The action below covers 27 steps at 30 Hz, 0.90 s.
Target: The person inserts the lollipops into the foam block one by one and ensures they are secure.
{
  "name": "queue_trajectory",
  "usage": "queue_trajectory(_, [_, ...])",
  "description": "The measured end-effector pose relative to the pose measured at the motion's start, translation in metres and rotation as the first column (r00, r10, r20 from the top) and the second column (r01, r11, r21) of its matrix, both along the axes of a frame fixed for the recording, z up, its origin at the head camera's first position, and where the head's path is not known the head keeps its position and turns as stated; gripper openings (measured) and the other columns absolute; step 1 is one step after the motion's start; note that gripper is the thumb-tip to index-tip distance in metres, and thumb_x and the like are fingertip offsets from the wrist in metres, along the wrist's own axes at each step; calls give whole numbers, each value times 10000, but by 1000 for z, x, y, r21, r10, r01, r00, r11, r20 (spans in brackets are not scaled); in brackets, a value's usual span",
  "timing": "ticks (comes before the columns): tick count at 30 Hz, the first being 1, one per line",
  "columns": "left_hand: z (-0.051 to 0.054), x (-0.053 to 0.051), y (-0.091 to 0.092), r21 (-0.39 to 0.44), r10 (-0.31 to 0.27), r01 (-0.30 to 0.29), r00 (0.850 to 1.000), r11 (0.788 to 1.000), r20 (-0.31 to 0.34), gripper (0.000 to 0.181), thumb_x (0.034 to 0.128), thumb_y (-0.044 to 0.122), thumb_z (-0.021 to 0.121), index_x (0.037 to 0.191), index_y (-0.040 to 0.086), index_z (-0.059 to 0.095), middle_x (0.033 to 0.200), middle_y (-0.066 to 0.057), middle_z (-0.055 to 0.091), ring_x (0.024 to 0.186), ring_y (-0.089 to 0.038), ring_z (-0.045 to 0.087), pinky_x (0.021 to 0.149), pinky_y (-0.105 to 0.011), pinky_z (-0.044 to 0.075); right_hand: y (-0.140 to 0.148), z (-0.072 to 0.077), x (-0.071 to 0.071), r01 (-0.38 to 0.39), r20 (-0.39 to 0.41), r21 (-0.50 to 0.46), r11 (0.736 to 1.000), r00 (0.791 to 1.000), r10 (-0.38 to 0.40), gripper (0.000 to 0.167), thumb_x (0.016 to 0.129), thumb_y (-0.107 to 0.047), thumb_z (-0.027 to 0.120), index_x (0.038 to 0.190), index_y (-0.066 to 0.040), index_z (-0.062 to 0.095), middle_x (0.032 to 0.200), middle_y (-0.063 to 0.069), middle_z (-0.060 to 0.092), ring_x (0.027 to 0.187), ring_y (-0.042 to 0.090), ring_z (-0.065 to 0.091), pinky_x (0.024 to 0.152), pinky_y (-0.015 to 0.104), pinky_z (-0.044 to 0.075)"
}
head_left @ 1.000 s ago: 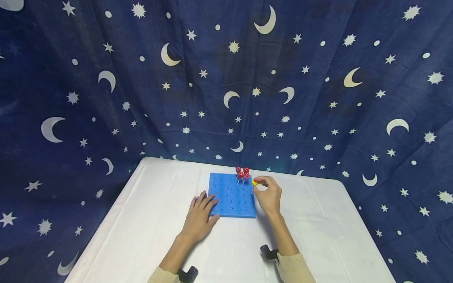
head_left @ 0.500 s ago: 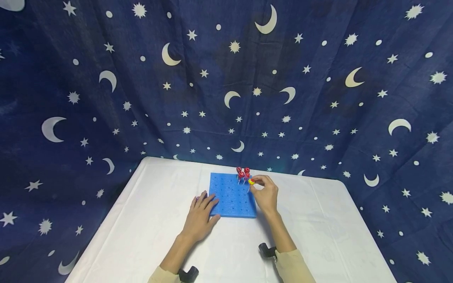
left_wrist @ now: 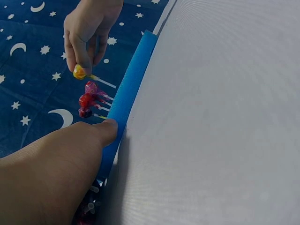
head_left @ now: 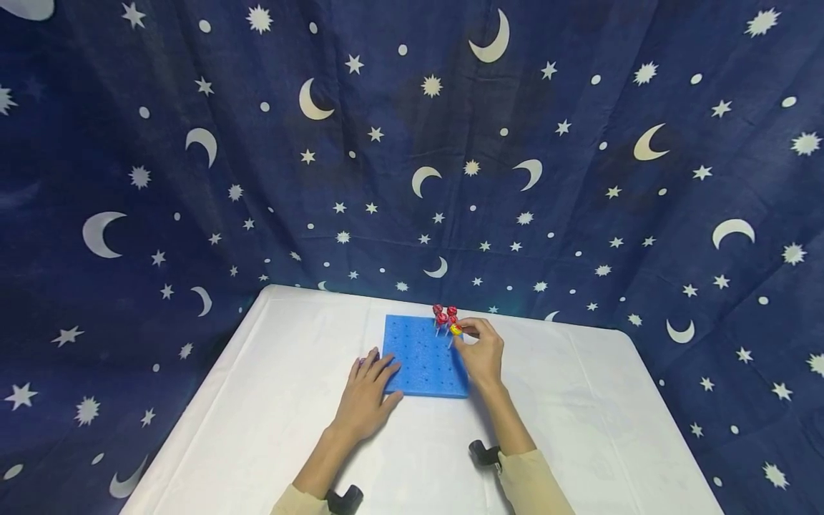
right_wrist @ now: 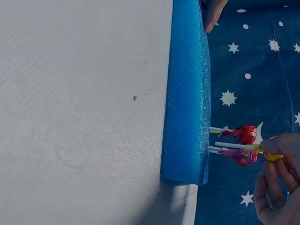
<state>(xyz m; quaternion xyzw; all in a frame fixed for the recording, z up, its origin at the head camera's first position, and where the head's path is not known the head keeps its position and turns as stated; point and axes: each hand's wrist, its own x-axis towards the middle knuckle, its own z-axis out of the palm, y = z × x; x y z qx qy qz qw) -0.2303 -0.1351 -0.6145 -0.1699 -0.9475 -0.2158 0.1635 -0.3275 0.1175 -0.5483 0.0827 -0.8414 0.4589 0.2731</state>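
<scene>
My right hand [head_left: 484, 354] pinches a yellow lollipop [head_left: 455, 330] by its wrapped head between thumb and fingers. Its white stick points down, and in the right wrist view the tip stays just clear of the blue foam board [right_wrist: 187, 93]. Several red and pink lollipops [head_left: 441, 319] stand upright in the board's far right part, close beside the yellow one. My left hand [head_left: 363, 404] lies with fingers extended over the board's left edge, and its thumb [left_wrist: 108, 131] touches the front edge.
Rows of small holes dot the board's top. More wrapped lollipops [left_wrist: 89, 206] lie beside the board, partly hidden by the left hand. White cloth [head_left: 579, 415] covers the table, and a dark blue star-and-moon curtain [head_left: 386, 179] hangs behind it.
My right hand has carried the yellow lollipop slightly left, from the board's right edge to over its holes near the red ones. The left hand keeps its place on the board.
</scene>
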Motion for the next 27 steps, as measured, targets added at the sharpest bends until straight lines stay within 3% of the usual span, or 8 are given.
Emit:
queue_trajectory(8, [1,1,1,15,-6,6,1000,1000,2,573,1014,445,629,1512,171,556,1615,-63,462,1559,-373,275,1252,-633,176,1,0,-4,1,-1,-14,1000,1000,-1,270,769,56,859,984,-84,776,997,68,740,909,315,741,851,483,616])
queue_trajectory(27, [2,1,1,0,-2,2,1000,1000,-4,578,1015,455,625,1513,170,556,1609,-71,471,1558,-374,279,1250,-631,185,-5,-9,-12,-59,-11,74,995,998,60,261,772,41,879,988,-72,785,1013,61,717,875,244,730,842,438,625])
